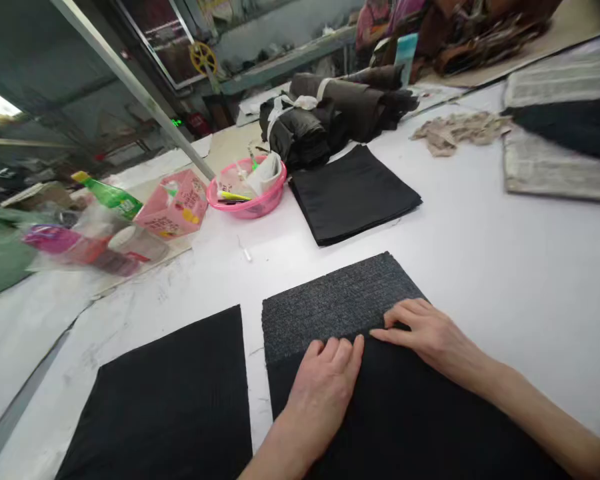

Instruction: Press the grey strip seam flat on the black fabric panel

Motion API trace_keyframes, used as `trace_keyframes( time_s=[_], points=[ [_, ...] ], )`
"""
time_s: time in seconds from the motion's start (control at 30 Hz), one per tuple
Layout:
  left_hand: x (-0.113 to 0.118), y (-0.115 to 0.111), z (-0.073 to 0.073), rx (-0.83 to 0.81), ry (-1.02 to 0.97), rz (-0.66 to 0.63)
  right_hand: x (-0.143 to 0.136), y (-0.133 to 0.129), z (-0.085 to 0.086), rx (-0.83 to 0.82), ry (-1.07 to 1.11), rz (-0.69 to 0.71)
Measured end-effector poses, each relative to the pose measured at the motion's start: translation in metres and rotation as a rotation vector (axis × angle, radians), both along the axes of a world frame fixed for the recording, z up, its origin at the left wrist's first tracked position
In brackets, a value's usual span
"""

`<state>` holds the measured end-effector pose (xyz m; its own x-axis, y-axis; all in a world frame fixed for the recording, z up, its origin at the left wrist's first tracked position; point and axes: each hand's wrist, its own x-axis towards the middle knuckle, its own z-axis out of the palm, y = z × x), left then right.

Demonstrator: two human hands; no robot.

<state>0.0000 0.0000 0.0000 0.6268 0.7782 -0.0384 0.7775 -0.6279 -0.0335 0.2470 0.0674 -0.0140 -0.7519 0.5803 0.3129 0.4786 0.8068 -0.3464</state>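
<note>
A dark grey speckled cloth piece [330, 303] lies on the white table, with a black cloth [400, 413] over its nearer part. My left hand [327, 380] presses on the black cloth's far edge, fingers bent and held together on the fabric. To its right, my right hand [425, 333] pinches that same edge between thumb and fingers. Just how much fabric sits between the fingertips is hidden. On the left, apart from both hands, another black cloth piece [175, 400] lies flat.
Beyond the work lies a stack of black cloth [355, 193], with tied dark rolls [305, 130] behind it. A pink basket [253, 203], a pink box [175, 203] and a green bottle [113, 197] stand at left. A beige rag [455, 130] and a grey board [560, 177] are at right.
</note>
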Motion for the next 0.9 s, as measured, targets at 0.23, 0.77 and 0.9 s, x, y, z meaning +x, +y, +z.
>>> trace_keyframes(
  time_s=[0.23, 0.77, 0.9],
  points=[
    [0.001, 0.000, 0.005, -0.005, -0.036, -0.021, -0.001, -0.002, 0.001, 0.008, -0.008, -0.020],
    [0.017, 0.009, 0.004, -0.017, -0.058, -0.048, 0.024, 0.003, 0.005, 0.044, -0.067, -0.081],
    [0.019, 0.012, 0.006, -0.026, -0.057, -0.054, 0.026, 0.004, 0.007, 0.049, -0.060, -0.074]
  ],
)
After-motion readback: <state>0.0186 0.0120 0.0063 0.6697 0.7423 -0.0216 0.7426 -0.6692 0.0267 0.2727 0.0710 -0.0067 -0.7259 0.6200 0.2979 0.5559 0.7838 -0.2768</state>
